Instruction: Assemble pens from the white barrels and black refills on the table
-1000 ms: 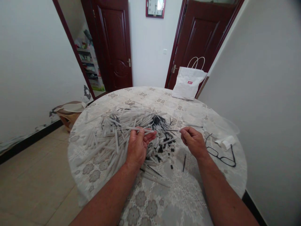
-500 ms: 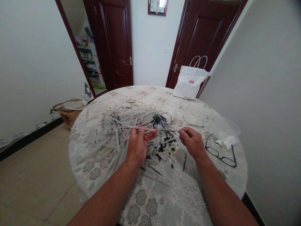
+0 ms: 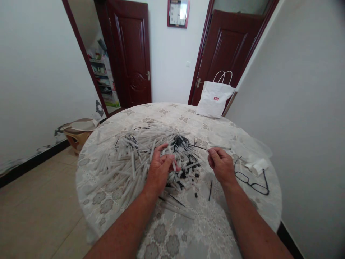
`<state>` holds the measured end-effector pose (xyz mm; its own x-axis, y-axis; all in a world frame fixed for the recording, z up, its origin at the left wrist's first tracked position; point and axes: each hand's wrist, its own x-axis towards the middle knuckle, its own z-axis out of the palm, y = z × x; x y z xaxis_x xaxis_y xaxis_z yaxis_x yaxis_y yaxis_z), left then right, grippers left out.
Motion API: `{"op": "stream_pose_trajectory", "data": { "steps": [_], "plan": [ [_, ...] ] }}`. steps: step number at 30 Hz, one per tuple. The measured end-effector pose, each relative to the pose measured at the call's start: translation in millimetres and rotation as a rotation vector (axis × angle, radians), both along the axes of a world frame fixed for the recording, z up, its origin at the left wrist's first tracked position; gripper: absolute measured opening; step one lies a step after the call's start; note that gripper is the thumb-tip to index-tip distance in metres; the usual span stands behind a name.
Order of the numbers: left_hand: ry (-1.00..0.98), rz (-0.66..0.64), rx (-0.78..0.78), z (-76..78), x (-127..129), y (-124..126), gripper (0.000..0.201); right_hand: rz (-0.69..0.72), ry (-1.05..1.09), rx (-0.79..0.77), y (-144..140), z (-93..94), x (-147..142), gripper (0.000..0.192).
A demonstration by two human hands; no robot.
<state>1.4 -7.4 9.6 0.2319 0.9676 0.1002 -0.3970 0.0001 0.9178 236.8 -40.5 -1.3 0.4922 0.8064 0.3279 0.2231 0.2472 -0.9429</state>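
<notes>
My left hand (image 3: 159, 169) pinches a whitish pen barrel (image 3: 174, 163) between thumb and fingers, over the right part of the pile. My right hand (image 3: 221, 164) grips the near end of a thin black pen refill (image 3: 198, 146), which points left and away from me. The refill and the barrel are apart. Beneath and left of my left hand lies a wide heap of whitish pen barrels (image 3: 137, 172). A bunch of black-ended refills (image 3: 180, 141) lies just beyond that hand. Small black pieces (image 3: 196, 175), perhaps plugs, are scattered at the heap's right side.
The round table has a patterned lace cloth (image 3: 210, 230). Glasses (image 3: 252, 184) and a crumpled white tissue (image 3: 260, 166) lie on the right. A short black stick (image 3: 210, 190) rests near my right wrist. A white paper bag (image 3: 214, 99) stands at the far edge.
The barrel and the refill were lined up between my hands; now they are separate. My left hand has turned the barrel more upright. The view has tilted slightly upward.
</notes>
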Motion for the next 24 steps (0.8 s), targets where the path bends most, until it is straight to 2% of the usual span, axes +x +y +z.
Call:
{"op": "stream_pose_trajectory", "data": {
  "steps": [3, 6, 9, 12, 15, 20, 24],
  "plan": [
    [-0.085, -0.035, -0.015, -1.1, -1, 3, 0.038, -0.011, -0.018, -0.023, 1, -0.7, 2, 0.033],
    [-0.105, -0.02, 0.019, -1.1, -2, 4, 0.039, -0.021, -0.025, -0.042, 1, 0.1, 3, 0.035],
    [0.041, 0.076, 0.087, -1.8, -4, 4, 0.044, -0.018, -0.013, -0.058, 0, 1.6, 4, 0.035],
    [0.116, 0.231, 0.107, -4.3, -5, 7, 0.035, -0.006, 0.005, -0.066, 1, 1.9, 4, 0.035],
    [0.004, 0.314, 0.073, -6.7, -4, 12, 0.039, 0.033, 0.014, -0.065, 1, -0.3, 6, 0.034],
    [-0.302, 0.25, -0.07, -7.0, -1, 18, 0.038, 0.122, -0.017, -0.056, 1, -7.0, 7, 0.033],
    [-0.376, 0.219, -0.107, -7.6, -1, 19, 0.036, 0.17, -0.012, -0.049, 1, -9.3, 6, 0.032]
  ]
}}
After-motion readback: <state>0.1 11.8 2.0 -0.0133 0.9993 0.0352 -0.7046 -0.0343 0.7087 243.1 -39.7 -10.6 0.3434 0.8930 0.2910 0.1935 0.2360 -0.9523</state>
